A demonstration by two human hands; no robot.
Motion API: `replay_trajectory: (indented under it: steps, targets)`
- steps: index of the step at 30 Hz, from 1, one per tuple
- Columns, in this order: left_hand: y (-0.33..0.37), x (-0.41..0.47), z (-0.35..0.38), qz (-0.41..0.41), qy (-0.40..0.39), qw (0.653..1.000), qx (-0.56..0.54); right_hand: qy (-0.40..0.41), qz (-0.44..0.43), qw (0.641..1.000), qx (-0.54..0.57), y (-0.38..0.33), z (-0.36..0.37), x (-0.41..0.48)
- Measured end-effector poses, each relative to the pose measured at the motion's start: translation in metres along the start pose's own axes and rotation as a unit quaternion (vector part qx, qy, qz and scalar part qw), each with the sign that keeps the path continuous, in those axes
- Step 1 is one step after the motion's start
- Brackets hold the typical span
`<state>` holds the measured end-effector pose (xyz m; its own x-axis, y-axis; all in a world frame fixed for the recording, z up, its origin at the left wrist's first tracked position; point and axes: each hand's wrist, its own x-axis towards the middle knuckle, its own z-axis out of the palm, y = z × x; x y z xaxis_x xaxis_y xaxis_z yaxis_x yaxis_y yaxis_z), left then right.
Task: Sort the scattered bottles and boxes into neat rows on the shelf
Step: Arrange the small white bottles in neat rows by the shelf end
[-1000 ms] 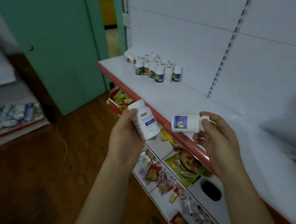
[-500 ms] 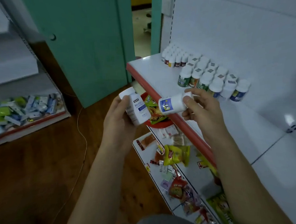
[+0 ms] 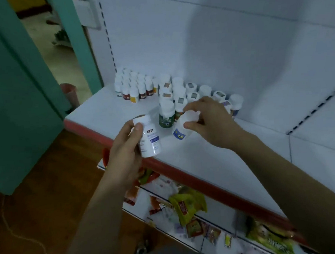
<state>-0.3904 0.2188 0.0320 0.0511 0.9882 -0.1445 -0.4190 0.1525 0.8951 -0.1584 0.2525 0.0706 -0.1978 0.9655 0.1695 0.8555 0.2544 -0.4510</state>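
While both hands work over the front of the white shelf (image 3: 214, 163), each one holds a bottle. The left hand (image 3: 124, 149) grips a white bottle with a blue label (image 3: 150, 140), thumb pressed just under its cap and fingers curled round the back, so the bottle stands close to upright above the shelf's red front edge (image 3: 186, 177). To the right of that hand, and a little farther in over the shelf, the right hand (image 3: 208, 122) pinches a small white bottle with a blue picture label (image 3: 180, 130) between thumb and fingertips at its cap end. This bottle is tilted, its labelled lower end pointing down toward the left hand; whether it touches the shelf cannot be told. Just beyond the gap between the two hands stands a green-labelled bottle (image 3: 166, 115) with a white cap, upright on the shelf and close beside the small bottle. Behind the right hand, rows of white-capped bottles (image 3: 191, 87) run along the shelf's back panel, some with grey squares on their caps, and the hand hides part of the nearest ones. Farther beyond the left hand a tight block of smaller bottles (image 3: 134, 85) stands at the shelf's far end. Below both forearms a lower shelf carries loose snack packets (image 3: 188, 204). Left of the left hand are a green door (image 3: 10, 78) and a wooden floor (image 3: 39, 205) with a thin cable (image 3: 17, 232) lying on it.
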Motion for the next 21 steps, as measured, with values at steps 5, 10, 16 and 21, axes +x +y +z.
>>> replay_trajectory:
  steps: [5,10,16,21]
  targets:
    - [0.026,0.057,-0.040,-0.001,-0.063,0.998,0.029,-0.034,0.055,0.995,-0.082,-0.016,0.019,0.025]
    - [0.027,0.087,-0.054,-0.021,-0.121,0.992,0.024,0.006,0.100,0.989,-0.107,-0.026,0.028,0.026]
    - [0.019,0.101,-0.047,-0.097,-0.185,0.978,0.005,0.035,0.118,0.981,-0.152,-0.034,0.038,0.029]
    - [0.013,0.105,-0.037,-0.110,-0.255,0.961,0.010,0.194,0.138,0.971,0.008,-0.045,0.044,0.014]
